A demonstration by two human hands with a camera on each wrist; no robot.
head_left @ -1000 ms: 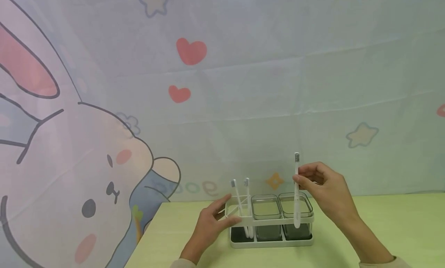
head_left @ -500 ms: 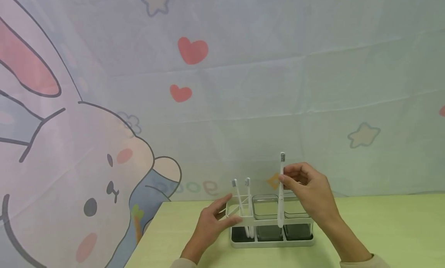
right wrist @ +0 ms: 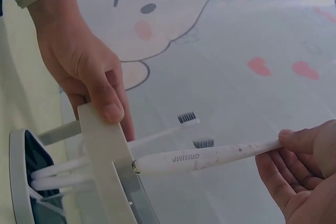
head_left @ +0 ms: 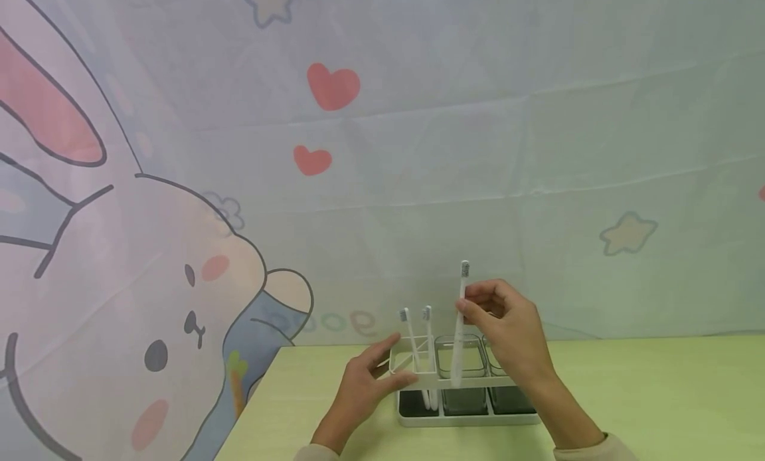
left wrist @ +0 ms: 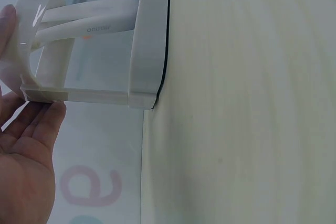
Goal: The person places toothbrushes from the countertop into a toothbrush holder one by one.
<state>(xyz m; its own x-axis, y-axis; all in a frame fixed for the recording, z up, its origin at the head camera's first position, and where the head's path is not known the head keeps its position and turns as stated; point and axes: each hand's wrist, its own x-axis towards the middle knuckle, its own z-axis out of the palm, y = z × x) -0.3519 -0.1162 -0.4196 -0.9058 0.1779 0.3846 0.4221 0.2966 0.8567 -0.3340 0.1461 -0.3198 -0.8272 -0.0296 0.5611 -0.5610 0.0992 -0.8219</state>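
Note:
A white toothbrush holder [head_left: 490, 382] with a black-lined base stands near the table's back. My left hand [head_left: 367, 388] grips its left end, thumb on the front rail and fingers at the far side. Two white toothbrushes, a left one [head_left: 409, 328] and a right one [head_left: 427, 325], stand in the divided left section, their handle ends near the base in the left wrist view. My right hand [head_left: 510, 331] pinches a third toothbrush [right wrist: 210, 158] by its neck, bristles up, before the middle cup. Its printed handle has dark marks at the lower end.
Two clear cups sit in the holder, a middle cup [head_left: 445, 341] and a right cup [head_left: 496, 368] partly behind my right hand. The pale green table [head_left: 669, 394] extends to both sides. A printed cloth [head_left: 430, 155] hangs behind it.
My right hand has moved left with the toothbrush, from before the right cup to before the middle cup, and the brush now leans slightly. My left hand has stayed on the holder.

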